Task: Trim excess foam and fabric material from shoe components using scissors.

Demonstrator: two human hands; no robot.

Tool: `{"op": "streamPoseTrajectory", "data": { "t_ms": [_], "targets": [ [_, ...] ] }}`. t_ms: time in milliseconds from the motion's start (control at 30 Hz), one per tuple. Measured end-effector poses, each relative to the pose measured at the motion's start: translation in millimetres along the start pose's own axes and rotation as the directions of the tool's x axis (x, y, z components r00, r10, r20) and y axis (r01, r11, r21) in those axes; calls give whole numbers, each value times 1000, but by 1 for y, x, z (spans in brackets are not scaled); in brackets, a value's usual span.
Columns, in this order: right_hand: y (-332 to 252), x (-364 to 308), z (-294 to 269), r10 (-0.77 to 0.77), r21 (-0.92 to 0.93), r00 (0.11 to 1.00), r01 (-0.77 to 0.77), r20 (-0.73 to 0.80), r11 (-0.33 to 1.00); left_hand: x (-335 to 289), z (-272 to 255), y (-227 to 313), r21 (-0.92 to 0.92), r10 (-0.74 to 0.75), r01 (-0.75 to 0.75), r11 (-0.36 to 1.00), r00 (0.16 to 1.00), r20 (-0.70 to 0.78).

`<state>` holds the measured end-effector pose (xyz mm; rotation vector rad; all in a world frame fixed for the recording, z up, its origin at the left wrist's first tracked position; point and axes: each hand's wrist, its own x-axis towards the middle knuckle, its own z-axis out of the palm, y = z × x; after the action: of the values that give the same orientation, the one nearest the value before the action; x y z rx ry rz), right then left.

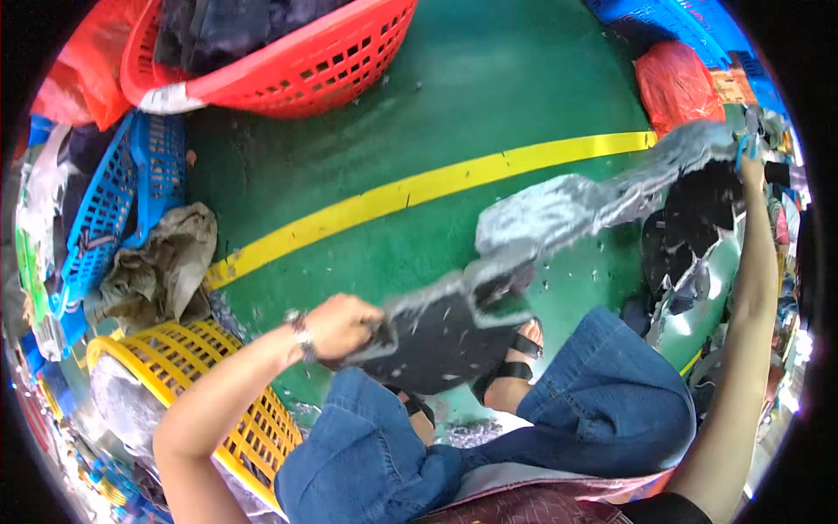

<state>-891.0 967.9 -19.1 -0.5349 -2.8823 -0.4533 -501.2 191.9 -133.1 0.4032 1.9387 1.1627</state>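
A long black sheet [436,336] with grey, ragged edges stretches across in front of my knees. My left hand [340,325] is closed on its near left corner. Far out to the right, my right hand [751,170] is closed around a small bright blue object [747,147], too small to name for sure. The grey far end of the material reaches up to that hand; whether its fingers also grip it I cannot tell. Silvery-grey material [546,210] bulges along the strip's middle, smeared by motion. Below my right hand hangs a black, torn-looking piece [698,214].
A red basket [305,87] of dark material stands at the far left. Blue baskets [105,210] and a brown cloth [166,262] lie left; a yellow basket [262,428] stands by my left arm. A red bag [676,83] sits far right. Yellow tape [410,188] crosses the green floor.
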Motion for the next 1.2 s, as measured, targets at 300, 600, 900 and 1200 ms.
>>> {"op": "streamPoseTrajectory", "data": {
  "t_ms": [300, 600, 900, 1200],
  "targets": [
    [-299, -225, -57, -337, 772, 896, -8, 288, 636, 36, -12, -122, 89, -269, 326, 941, 880, -391],
    [-378, -549, -63, -682, 501, -319, -491, 658, 712, 41, -5, -121, -27, -298, 313, 949, 869, -395],
    [-412, -567, -60, -668, 460, -298, -536, 682, 708, 32, -3, -120, 84, -234, 308, 948, 849, -474],
    [-419, -565, -68, -633, 445, -328, -492, 701, 748, 26, 0, -130, 75, -248, 330, 941, 824, -509]
  ]
}}
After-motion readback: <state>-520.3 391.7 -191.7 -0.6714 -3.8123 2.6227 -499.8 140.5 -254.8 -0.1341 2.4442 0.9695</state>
